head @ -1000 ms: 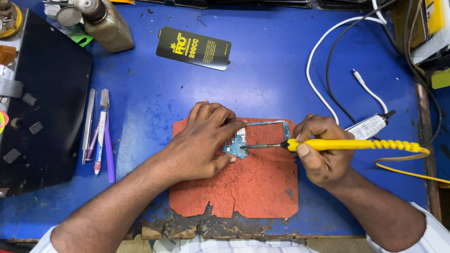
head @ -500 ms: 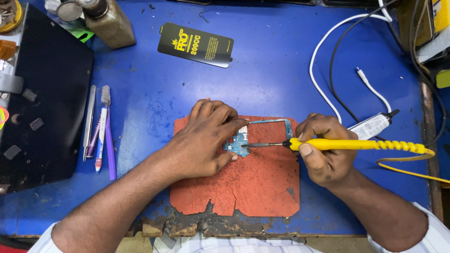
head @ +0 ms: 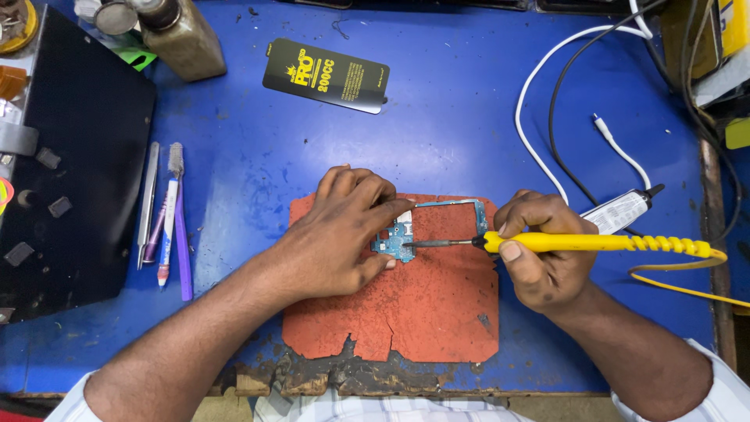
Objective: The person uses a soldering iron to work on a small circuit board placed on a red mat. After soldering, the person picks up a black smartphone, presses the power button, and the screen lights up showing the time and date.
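Note:
A small blue-green circuit board (head: 400, 242) with a thin frame-shaped arm lies on a worn orange-red mat (head: 426, 312). My left hand (head: 344, 234) presses down on the board's left part, fingers over its top edge. My right hand (head: 543, 250) grips a yellow soldering iron (head: 594, 243) by its handle. The iron lies almost level, and its dark metal tip touches the board just right of my left fingers. A yellow coiled cord runs from the iron to the right.
A toothbrush, tweezers and pens (head: 164, 215) lie left of the mat. A black tray (head: 74, 172) fills the far left. A brown bottle (head: 181, 35) and a black packet (head: 326, 75) sit at the back. White and black cables (head: 547, 101) and a small tube (head: 621, 209) lie right.
Both hands and the iron stay in place on the board. The view has shifted only slightly.

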A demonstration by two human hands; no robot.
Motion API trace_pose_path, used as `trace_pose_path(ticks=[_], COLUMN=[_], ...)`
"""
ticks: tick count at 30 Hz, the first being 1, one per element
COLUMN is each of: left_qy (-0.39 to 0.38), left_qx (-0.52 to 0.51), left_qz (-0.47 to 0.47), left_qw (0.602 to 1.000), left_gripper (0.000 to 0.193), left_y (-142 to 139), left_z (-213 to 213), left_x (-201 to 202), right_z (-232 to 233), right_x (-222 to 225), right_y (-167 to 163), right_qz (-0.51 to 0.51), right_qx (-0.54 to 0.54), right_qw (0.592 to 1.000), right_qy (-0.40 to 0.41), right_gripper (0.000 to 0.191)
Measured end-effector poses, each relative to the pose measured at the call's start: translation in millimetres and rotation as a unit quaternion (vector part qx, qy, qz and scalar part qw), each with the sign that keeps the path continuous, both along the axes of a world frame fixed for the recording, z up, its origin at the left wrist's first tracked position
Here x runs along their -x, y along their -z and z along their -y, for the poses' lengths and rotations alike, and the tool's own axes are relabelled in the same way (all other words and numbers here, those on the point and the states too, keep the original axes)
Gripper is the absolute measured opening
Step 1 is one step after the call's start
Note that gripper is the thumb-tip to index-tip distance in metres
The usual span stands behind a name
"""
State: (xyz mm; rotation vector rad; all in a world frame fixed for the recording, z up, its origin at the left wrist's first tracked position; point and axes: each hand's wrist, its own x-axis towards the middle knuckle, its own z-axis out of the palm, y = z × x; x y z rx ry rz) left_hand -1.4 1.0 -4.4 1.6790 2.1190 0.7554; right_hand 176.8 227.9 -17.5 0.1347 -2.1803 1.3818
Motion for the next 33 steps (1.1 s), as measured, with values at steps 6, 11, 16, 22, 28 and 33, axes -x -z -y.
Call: trace_pose_path(ticks=[6,11,16,22,28,33], left_qy=[-0.001,-0.004,-0.004,-0.003,-0.003,-0.005], left_qx=[-0.012,-0.01,-0.005,-0.001,-0.01,-0.008], left_qz=[0.013,0.011,0.015,0.014,0.01,0.015], left_qw=[1.0,1.0,1.0,1.0,1.0,1.0], left_gripper=[0.075,0.075,0.074,0.074,0.075,0.075], left_y=[-1.9,-1.6,-2.0,-1.8,-1.7,-1.8], left_z=[2.0,1.5,1.6,1.6,1.8,0.7], left_x=[0.3,0.0,-0.2,-0.5,0.2,-0.3], right_z=[-0.3,-0.3,-0.7,1.0,0.3,0.5], right_x=[-0.5,-1.1,0.5,-0.8,-0.7,-0.9], right_y=[-1.3,-1.3,-0.6,-1.2,-2.0,-2.6], right_qz=[0.013,0.014,0.005,0.007,0.013,0.014], right_qx=[-0.004,0.0,-0.006,0.003,0.002,0.002], right_qw=[1.0,1.0,1.0,1.0,1.0,1.0], right_qy=[0.0,-0.008,-0.009,-0.007,0.0,0.001], right_gripper=[0.016,0.015,0.013,0.013,0.014,0.014])
